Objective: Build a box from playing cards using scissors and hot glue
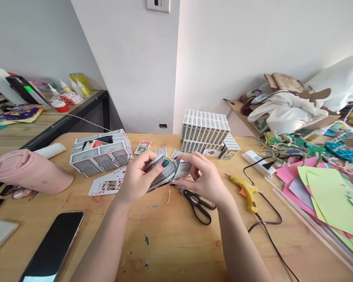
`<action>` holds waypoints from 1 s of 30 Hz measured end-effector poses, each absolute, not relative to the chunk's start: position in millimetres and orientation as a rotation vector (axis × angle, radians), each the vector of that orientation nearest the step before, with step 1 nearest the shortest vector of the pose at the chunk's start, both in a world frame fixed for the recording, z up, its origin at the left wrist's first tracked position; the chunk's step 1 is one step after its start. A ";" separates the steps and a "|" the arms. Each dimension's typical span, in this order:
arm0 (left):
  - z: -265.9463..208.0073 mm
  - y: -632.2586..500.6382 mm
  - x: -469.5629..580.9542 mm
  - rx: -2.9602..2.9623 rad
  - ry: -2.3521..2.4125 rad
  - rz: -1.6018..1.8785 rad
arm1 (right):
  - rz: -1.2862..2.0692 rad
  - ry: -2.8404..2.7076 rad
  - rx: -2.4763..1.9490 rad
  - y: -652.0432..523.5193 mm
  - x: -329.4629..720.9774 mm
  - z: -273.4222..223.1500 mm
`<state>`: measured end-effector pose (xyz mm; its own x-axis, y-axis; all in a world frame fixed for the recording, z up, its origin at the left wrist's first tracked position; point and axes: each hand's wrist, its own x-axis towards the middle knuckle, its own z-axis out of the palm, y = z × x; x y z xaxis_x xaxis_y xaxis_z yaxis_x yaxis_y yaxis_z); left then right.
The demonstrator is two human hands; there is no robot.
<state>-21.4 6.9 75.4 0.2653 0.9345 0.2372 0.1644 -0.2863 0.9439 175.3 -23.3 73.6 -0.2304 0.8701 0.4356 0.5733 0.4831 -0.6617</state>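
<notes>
The left hand (137,176) and right hand (204,178) both pinch grey-backed playing cards (183,169) over the wooden table (176,250). From the cards, black-handled scissors (191,198) lie at five o'clock, stacked card boxes (204,129) (neatly rowed) at one o'clock.

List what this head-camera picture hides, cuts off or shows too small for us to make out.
All in the head view:
Patterned card piece: its underside, turned away, and parts behind the left hand and right hand.
Scissors: the blade tips, apparently hidden by that piece.
Phone: the near end, cut off by the bottom edge.
Stacked boxes: the print, too small to read.
</notes>
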 end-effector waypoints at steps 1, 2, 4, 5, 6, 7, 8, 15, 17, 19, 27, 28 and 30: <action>75.1 7.1 -21.8 1.669 1.026 1.109 | 0.466 -1.927 -1.200 -23.2 175.6 73.6; 74.8 7.1 -22.1 1.681 1.028 1.107 | 0.466 -1.926 -1.200 -23.2 175.8 73.6; 74.4 6.6 -22.3 1.715 1.032 1.104 | 0.471 -1.929 -1.189 -23.1 176.1 73.1; 74.3 6.1 -22.0 1.731 1.037 1.106 | 0.470 -1.932 -1.180 -23.0 176.1 72.4; 74.2 5.4 -21.5 1.743 1.044 1.112 | 0.460 -1.935 -1.170 -22.8 176.2 71.6; 74.2 4.5 -20.7 1.753 1.055 1.123 | 0.443 -1.938 -1.160 -22.5 176.1 70.6; 74.3 3.5 -19.8 1.765 1.072 1.138 | 0.421 -1.944 -1.152 -22.2 176.0 69.5; 75.1 -2.8 -15.4 1.931 1.275 1.226 | 0.308 -1.920 -1.230 -22.0 172.4 67.6; 76.2 -4.4 -15.5 2.009 1.290 1.238 | 0.241 -1.941 -1.180 -21.5 172.3 68.6; 77.8 -6.2 -15.1 2.106 1.265 1.266 | 0.160 -1.963 -1.079 -20.1 172.7 69.0; 83.3 -8.6 -15.9 2.539 1.040 1.397 | 0.078 -1.931 -0.820 -16.1 166.3 59.7; 83.4 -8.0 -17.5 2.542 1.009 1.372 | 0.095 -1.921 -0.810 -16.4 165.2 58.5; 83.6 -7.0 -20.7 2.515 0.972 1.319 | 0.133 -1.906 -0.806 -17.3 163.6 57.0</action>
